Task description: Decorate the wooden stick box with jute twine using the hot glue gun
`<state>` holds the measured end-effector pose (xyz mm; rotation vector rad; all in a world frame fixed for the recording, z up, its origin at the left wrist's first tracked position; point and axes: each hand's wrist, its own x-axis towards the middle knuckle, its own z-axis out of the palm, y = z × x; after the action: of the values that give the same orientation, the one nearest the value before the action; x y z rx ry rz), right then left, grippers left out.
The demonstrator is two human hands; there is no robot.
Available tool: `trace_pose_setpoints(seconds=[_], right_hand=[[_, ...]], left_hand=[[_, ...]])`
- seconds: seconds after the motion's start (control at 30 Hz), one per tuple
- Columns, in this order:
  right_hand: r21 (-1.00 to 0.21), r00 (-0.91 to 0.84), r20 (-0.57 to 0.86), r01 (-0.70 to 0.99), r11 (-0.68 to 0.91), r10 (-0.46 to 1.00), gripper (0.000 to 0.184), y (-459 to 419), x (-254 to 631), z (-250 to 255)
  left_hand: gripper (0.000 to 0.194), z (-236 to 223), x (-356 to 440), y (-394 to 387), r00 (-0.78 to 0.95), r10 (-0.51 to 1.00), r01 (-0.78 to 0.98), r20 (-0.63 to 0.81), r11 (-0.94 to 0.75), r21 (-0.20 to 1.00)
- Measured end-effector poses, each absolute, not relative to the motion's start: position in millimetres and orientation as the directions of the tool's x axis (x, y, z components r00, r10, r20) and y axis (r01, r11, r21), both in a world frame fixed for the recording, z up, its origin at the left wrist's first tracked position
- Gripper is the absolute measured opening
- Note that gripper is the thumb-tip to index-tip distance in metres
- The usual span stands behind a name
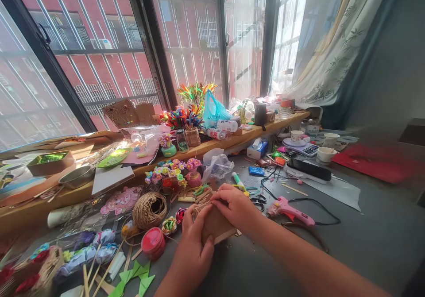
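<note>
Between my hands is a small brown cardboard piece (217, 226), box-like, with twine or cord along its far edge. My left hand (195, 241) grips its left side, thumb on the near edge and fingers around the far side. With fingertips pinched together, my right hand (235, 206) presses on the far top edge; whether a strand sits in that pinch I cannot make out. A ball of jute twine (150, 210) lies to the left, with a red lidded tub (153, 243) in front of it. A pink hot glue gun (292, 210) rests to the right.
Coiled paper flowers (169, 225) lie beside my left hand. Green folded paper (134, 279) and wooden sticks are at the front left. A black phone (308, 169), a kitchen scale (300, 146) and paper cups (326, 154) stand at right. The wooden sill (212, 145) behind is crowded with craft supplies.
</note>
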<state>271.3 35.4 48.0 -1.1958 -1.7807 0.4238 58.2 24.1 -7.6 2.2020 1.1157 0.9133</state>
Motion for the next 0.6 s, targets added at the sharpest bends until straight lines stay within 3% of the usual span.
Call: trace_pose_setpoints(seconds=[0.2, 0.6], right_hand=[[-0.684, -0.12, 0.513, 0.541, 0.489, 0.85, 0.024, 24, 273, 44], [-0.709, -0.045, 0.456, 0.584, 0.394, 0.889, 0.021, -27, 264, 23]], left_hand=[[0.07, -6, 58, 25, 0.441, 0.823, 0.49, 0.358, -0.555, 0.672], [0.061, 1, 61, 19, 0.429, 0.83, 0.484, 0.357, -0.545, 0.685]])
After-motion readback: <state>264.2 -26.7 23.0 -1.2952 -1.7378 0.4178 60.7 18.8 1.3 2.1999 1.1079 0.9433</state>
